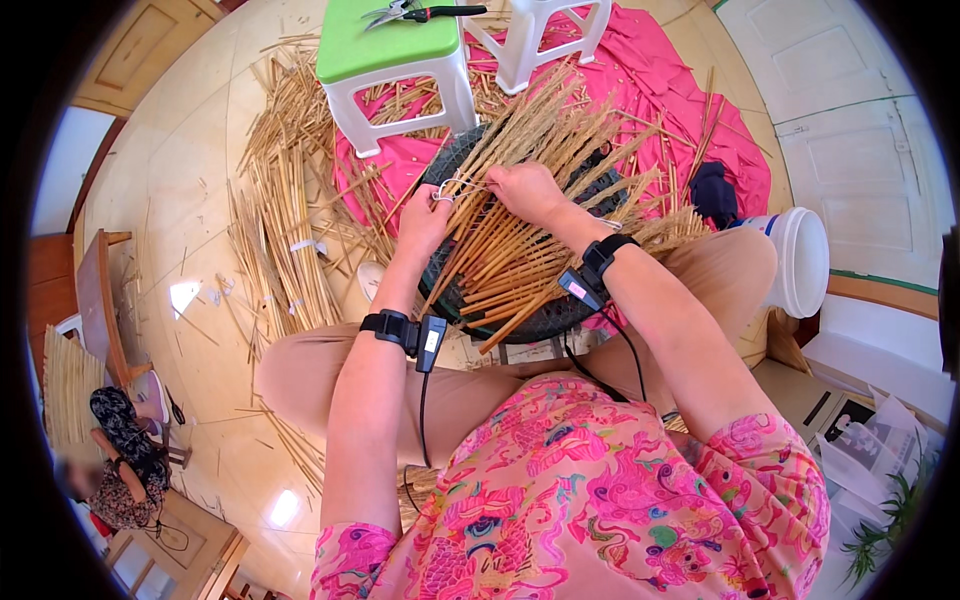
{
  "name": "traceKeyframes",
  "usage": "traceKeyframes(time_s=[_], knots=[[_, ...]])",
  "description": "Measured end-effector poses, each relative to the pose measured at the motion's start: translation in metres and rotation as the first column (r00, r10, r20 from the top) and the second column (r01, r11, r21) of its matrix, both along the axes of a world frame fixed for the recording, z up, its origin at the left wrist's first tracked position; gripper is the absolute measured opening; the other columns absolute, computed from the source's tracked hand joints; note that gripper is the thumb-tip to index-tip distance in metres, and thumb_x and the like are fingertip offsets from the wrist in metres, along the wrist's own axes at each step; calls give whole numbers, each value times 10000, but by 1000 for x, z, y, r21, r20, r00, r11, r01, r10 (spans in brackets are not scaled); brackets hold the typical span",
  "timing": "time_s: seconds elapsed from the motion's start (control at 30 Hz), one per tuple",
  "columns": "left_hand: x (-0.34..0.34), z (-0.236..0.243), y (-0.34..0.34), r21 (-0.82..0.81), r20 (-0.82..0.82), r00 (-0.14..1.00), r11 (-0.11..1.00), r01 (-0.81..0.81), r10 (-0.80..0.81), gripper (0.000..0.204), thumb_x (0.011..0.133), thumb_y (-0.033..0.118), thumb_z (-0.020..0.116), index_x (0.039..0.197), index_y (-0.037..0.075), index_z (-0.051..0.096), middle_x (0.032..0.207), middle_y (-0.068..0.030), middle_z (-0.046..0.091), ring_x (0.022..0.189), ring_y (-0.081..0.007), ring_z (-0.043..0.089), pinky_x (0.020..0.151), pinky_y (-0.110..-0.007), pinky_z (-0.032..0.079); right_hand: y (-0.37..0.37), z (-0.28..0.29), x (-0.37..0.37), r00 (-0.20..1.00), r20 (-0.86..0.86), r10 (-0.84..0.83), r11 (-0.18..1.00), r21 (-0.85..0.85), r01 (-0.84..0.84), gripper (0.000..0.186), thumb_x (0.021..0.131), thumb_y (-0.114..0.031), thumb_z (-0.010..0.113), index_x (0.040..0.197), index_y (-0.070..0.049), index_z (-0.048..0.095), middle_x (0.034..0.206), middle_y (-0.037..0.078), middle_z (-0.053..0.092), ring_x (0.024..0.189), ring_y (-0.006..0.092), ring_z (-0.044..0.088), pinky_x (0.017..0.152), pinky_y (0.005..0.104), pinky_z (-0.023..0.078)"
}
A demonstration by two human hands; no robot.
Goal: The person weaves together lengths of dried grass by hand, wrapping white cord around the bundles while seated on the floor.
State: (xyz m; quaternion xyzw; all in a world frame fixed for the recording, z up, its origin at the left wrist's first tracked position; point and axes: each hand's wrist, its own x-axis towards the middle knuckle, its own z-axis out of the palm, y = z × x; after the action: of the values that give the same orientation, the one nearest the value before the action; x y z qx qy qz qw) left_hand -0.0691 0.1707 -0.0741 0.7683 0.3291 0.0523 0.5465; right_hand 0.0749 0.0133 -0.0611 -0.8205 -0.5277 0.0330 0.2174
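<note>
A thin white string (462,183) runs between my two hands above a spread of dried stalks. My left hand (425,218) pinches the string at its looped left part, with fingers closed. Just to the right, my right hand (527,193) is closed too, holding the string between thumb and fingers over the stalks. The tan stalks (510,265) fan across a dark round mesh-covered tray (545,325) between my knees, feathery ends pointing away and cut ends toward me. My fingers partly hide how the string passes around the stalks.
Ahead stands a green-topped stool (390,42) with pruning shears (420,13) on it, beside a white stool (545,45). Pink cloth (670,70) covers the floor there. Stalk bundles (285,235) lie left. A white bucket (798,265) is right; another person (130,470) sits far left.
</note>
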Motion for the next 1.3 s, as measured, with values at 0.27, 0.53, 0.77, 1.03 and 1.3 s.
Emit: traceKeyframes(time_s=[0.27, 0.53, 0.77, 1.03, 1.3], knots=[[0, 21, -7, 282, -10, 995, 955, 97, -98, 269, 892, 247, 569, 1026, 14, 553, 906, -221, 654, 871, -389, 629, 756, -437, 484, -8, 22, -2, 983, 178, 36, 987, 150, -63, 92, 822, -132, 563, 803, -54, 518, 590, 130, 611, 548, 306, 623, 536, 409, 500], [7, 35, -27, 378, -53, 975, 899, 219, -215, 218, 928, 230, 513, 1031, 39, 488, 862, -245, 638, 823, -428, 616, 718, -512, 472, -10, 12, -1, 950, 291, -113, 958, -223, 182, 99, 824, -104, 524, 852, -19, 479, 566, 139, 610, 525, 316, 639, 493, 413, 508], [2, 29, -19, 476, -75, 982, 860, 186, -170, 206, 917, 213, 527, 1017, 40, 479, 806, -242, 637, 772, -435, 621, 674, -517, 482, -2, 39, -11, 979, -26, -201, 979, 32, 202, 166, 809, -169, 584, 863, -30, 512, 573, 123, 585, 536, 285, 614, 517, 377, 488], [-3, -7, -1, 435, 141, 967, 891, 131, -212, 233, 899, 241, 580, 1022, 47, 541, 823, -223, 644, 839, -429, 611, 688, -472, 486, 29, 81, -32, 499, -851, 164, 986, 161, -48, 148, 912, -136, 586, 983, -10, 622, 754, -38, 591, 675, 43, 511, 606, 224, 419], [-10, -5, 12, 92, 79, 997, 996, -11, 4, 259, 873, 226, 570, 1040, 67, 689, 820, -145, 685, 753, -226, 652, 705, -319, 490, 32, 138, -33, 487, -844, 226, 974, 195, -114, 245, 961, -249, 521, 1003, -68, 681, 794, -32, 607, 676, 33, 476, 639, 181, 414]])
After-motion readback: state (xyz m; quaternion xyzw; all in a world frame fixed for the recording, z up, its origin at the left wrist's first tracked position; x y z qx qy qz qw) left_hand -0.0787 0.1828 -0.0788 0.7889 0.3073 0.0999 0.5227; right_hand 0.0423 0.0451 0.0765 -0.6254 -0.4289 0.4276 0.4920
